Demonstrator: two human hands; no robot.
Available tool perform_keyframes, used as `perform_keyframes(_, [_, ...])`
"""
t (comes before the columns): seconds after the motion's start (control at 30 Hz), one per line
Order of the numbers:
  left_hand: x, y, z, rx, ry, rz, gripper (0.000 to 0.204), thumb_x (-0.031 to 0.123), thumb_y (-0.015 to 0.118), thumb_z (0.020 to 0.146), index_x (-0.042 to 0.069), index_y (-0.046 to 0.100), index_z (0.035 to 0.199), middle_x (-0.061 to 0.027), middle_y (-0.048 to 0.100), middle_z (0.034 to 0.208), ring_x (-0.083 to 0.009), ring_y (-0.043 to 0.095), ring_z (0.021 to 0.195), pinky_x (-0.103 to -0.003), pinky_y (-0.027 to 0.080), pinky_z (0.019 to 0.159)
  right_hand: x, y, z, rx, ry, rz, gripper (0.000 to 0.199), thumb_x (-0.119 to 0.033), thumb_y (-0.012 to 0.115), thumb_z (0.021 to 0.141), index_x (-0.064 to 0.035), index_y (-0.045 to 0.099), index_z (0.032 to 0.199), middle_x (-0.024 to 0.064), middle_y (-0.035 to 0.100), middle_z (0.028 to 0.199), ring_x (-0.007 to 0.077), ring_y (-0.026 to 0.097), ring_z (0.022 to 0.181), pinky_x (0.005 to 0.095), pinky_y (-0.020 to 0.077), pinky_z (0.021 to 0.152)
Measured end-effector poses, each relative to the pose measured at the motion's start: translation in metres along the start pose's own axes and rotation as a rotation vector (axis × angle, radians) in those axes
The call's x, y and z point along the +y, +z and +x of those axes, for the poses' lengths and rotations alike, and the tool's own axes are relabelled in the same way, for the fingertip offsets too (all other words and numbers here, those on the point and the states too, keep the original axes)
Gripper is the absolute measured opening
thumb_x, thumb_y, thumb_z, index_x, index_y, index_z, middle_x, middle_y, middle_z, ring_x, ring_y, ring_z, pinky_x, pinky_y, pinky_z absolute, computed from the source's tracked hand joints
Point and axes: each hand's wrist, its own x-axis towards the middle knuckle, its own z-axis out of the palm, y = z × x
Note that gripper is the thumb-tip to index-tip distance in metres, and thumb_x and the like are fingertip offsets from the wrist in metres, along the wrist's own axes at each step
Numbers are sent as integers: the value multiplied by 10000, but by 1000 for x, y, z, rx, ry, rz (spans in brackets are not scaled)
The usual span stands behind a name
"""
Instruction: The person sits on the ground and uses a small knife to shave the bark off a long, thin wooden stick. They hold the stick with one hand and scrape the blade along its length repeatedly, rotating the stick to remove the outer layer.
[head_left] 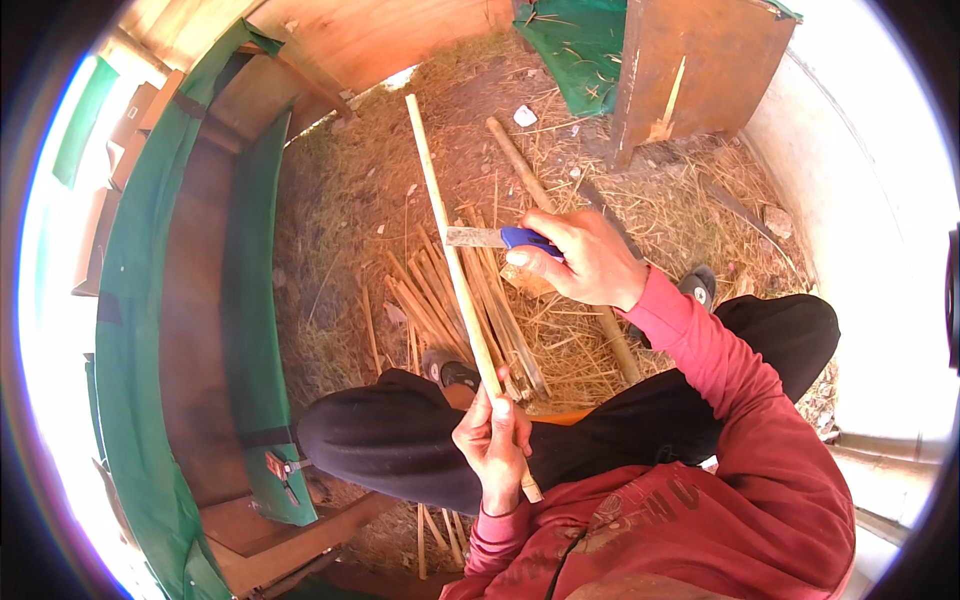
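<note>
My left hand (492,440) is closed round the lower part of a long pale wooden stick (462,290), which slants up and away in front of me. Its short lower end pokes out below the fist. Gripped in my right hand (590,255) is a knife (480,237) with a blue handle and a broad flat blade. The blade's tip end meets the stick partway along its upper half. Below the stick, several split wooden sticks (500,320) lie in a loose pile on the ground between my feet.
A thick round pole (518,163) lies on the straw-strewn ground beyond my right hand. At the left stands a wooden frame with green sheeting (150,290); a red-handled tool (276,464) is by its lower end. A brown wooden panel (700,70) stands far right, beside a pale wall (860,200).
</note>
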Motion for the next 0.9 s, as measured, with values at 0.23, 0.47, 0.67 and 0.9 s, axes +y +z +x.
perform_keyframes(0.23, [-1,-7,13,39,-21,10,396,251,486,1025,-29,562,1295,18,456,510,-37,364,403,-194,279,391,-15,11,-3,-41,-41,27,352,-406,632,906,-57,597,943,155,621,661,350,608,554,433,443,496])
perform_keyframes(0.47, [5,-9,24,31,-96,-124,308,255,512,1013,-2,524,1184,13,418,549,-48,341,416,-210,308,385,-25,20,-7,-116,-102,59,283,-385,638,899,-108,612,953,109,613,653,327,615,561,419,465,502])
perform_keyframes(0.67, [16,-9,33,-20,-167,-247,221,195,492,1019,55,454,1185,1,391,557,-53,281,362,-196,228,312,-33,24,-12,-238,-91,64,323,-379,672,883,-63,646,942,128,619,657,320,607,530,410,447,485])
perform_keyframes(0.9, [36,-11,31,-156,-372,-595,401,434,275,1052,78,453,1101,0,325,452,-72,198,296,-220,161,312,-34,28,-16,-276,-105,14,324,-381,658,882,-65,625,943,124,585,608,338,588,505,428,435,471])
